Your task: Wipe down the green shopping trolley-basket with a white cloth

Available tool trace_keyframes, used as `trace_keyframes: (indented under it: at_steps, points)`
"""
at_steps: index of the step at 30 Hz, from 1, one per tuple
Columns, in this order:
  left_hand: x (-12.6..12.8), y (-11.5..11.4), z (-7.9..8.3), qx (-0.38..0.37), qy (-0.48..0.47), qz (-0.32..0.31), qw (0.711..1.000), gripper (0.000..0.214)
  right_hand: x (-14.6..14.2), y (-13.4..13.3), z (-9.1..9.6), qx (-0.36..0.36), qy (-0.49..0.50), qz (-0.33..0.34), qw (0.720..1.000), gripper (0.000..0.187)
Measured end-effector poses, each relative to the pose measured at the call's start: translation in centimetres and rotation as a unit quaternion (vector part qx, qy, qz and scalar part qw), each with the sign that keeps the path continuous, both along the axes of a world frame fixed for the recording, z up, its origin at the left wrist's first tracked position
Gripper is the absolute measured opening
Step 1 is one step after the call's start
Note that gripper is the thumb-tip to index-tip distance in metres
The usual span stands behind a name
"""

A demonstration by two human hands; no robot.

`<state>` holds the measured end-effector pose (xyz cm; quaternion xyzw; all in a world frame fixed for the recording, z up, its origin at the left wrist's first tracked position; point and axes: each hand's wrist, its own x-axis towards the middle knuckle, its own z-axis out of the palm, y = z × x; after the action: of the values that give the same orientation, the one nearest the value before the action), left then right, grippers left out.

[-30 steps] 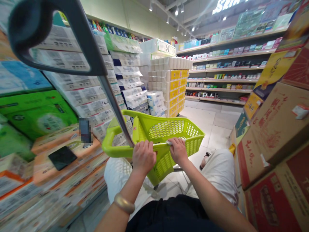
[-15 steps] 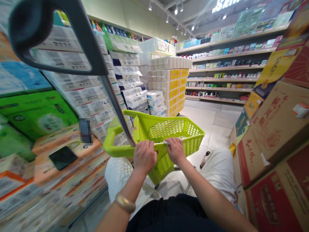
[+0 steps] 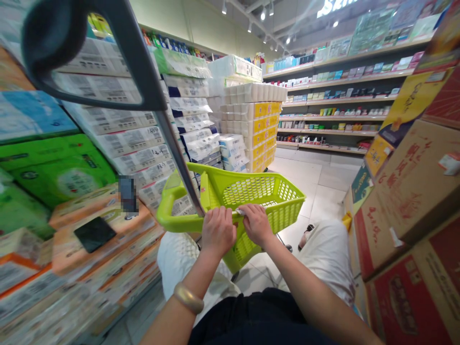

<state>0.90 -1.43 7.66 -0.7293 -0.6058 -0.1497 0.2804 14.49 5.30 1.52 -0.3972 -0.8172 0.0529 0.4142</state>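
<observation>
A lime-green rolling shopping basket (image 3: 283, 218) stands in front of me, turned sideways, with slotted walls. Its grey pull handle (image 3: 156, 91) rises up to the left on a metal pole. My left hand (image 3: 218, 232) is closed over the basket's near rim, just right of the pole's foot. Close beside it, my right hand (image 3: 257, 224) rests on the same rim with curled fingers. A small white wad (image 3: 239, 211), perhaps tissue or cloth, sticks out at its fingertips, pressed against the rim. Most of the wad is hidden under the fingers.
A dark flat object (image 3: 95, 234) lies on orange packs (image 3: 66, 251) at my left. Stacked paper packs (image 3: 125, 139) rise behind it. Cardboard cartons (image 3: 417, 177) line the right side. Shelves of goods (image 3: 334, 100) stand at the back, beyond the tiled floor (image 3: 298, 167).
My right hand has slid left along the rim with the white wad, closer to my left hand. The basket and its handle have shifted slightly right; my left hand stays on the rim.
</observation>
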Motion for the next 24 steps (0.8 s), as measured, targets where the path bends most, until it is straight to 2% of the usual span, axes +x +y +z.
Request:
trace_keyframes:
  at_steps: [4,7,9,12,15,17,20,24]
  points:
    - [0.1,0.1,-0.2,0.004,0.001,0.005,1.000,0.018,2.9,1.4,-1.0,-0.006,0.005,-0.079,0.997,0.029]
    - [0.4,0.3,-0.2,0.005,0.002,0.011,1.000,0.016,2.3,1.3,-0.5,-0.037,0.016,-0.145,0.989,0.024]
    - [0.6,0.5,-0.2,0.003,0.000,0.007,1.000,0.015,0.6,0.6,0.2,-0.050,0.024,-0.135,0.989,0.024]
    - [0.8,0.6,-0.1,0.003,-0.004,-0.004,1.000,0.015,-1.6,-0.6,1.1,-0.028,0.025,-0.050,0.998,0.029]
    - [0.7,0.5,-0.1,0.001,-0.004,-0.009,1.000,0.015,-1.5,-0.7,1.0,-0.008,0.016,-0.011,1.000,0.034]
    - [0.7,0.5,-0.1,-0.001,0.000,-0.004,1.000,0.016,-0.3,-0.2,0.5,-0.002,0.002,-0.018,1.000,0.033]
    - [0.8,0.4,-0.2,0.003,0.003,0.005,1.000,0.017,1.7,0.8,-0.3,0.000,-0.004,-0.066,0.998,0.028]
    - [1.0,0.6,-0.2,-0.005,-0.004,0.002,1.000,0.017,1.4,0.8,-0.3,-0.020,0.019,-0.123,0.992,0.023]
